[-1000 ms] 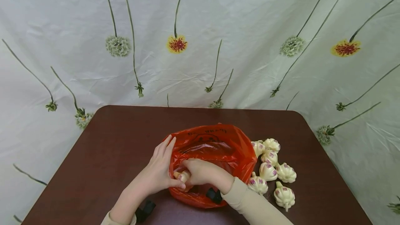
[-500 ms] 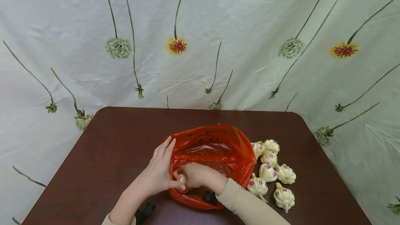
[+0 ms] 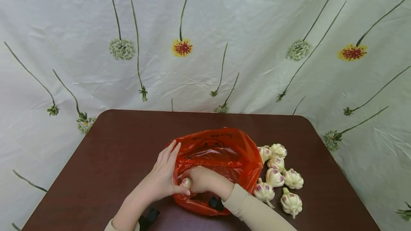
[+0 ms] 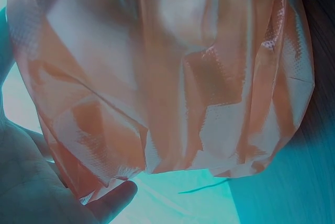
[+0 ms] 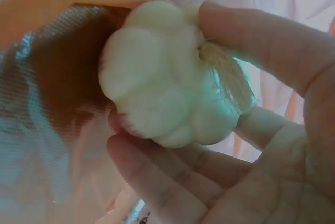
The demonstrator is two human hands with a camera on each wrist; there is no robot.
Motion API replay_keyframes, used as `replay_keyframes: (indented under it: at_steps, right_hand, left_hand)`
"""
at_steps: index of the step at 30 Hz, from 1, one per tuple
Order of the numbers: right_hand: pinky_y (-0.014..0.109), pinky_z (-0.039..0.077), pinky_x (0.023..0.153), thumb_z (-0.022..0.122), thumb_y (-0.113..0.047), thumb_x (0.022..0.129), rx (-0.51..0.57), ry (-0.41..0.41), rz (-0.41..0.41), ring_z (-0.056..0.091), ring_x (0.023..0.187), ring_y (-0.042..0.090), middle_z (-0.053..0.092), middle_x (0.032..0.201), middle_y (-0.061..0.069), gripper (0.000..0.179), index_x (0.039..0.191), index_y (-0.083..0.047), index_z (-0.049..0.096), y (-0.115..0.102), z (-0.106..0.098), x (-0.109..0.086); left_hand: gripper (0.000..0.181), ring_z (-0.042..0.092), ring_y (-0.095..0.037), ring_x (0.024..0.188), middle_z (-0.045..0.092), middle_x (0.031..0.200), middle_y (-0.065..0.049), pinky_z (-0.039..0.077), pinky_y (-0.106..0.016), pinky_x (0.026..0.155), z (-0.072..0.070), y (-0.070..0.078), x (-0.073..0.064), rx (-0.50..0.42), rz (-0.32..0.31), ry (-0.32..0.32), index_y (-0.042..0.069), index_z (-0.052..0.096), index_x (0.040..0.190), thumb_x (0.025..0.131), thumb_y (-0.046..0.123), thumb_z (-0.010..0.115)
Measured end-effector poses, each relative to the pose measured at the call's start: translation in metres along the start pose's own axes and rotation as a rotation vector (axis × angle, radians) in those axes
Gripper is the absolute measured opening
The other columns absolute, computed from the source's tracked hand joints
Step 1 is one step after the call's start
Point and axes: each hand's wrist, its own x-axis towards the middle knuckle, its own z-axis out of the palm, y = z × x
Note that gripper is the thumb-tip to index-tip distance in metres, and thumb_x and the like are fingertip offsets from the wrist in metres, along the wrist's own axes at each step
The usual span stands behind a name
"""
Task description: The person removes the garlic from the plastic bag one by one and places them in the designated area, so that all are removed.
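Observation:
Inside the red plastic bag (image 3: 221, 159), my right hand (image 3: 203, 179) grips a garlic bulb (image 5: 152, 72) between thumb and fingers. In the right wrist view the bulb is pale with purple marks and a short tan tuft on one side. Only a small part of it shows in the head view. My left hand (image 3: 163, 174) lies along the bag's left rim, its fingers straight and spread, the thumb over the front rim. The left wrist view shows the outside of the bag close up, with the thumb (image 4: 118, 198) by its edge.
Several garlic bulbs (image 3: 291, 202) lie on the dark brown table (image 3: 128, 138), right of the bag. A pale flowered cloth (image 3: 257, 27) hangs behind the table. Dark straps sit at both wrists.
My right hand has shifted slightly left and lower inside the bag with the garlic bulb, which shows less now. The left hand keeps its place at the rim.

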Motion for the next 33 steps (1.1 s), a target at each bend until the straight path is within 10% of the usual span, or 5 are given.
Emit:
replay_keyframes:
  at_steps: [33]
  right_hand:
    - [0.028, 0.052, 0.077, 0.078, -0.033, 0.085, 0.480, 0.477, 0.057, 0.063, 0.094, 0.014, 0.065, 0.126, 0.002, 0.053, 0.134, -0.021, 0.060, 0.043, -0.089, -0.118]
  left_hand:
    - [0.132, 0.018, -0.047, 0.143, 0.013, 0.161, -0.022, 0.027, -0.070, 0.108, -0.003, 0.002, 0.000, -0.007, -0.030, -0.013, -0.002, 0.018, 0.154, 0.058, 0.048, 0.093]
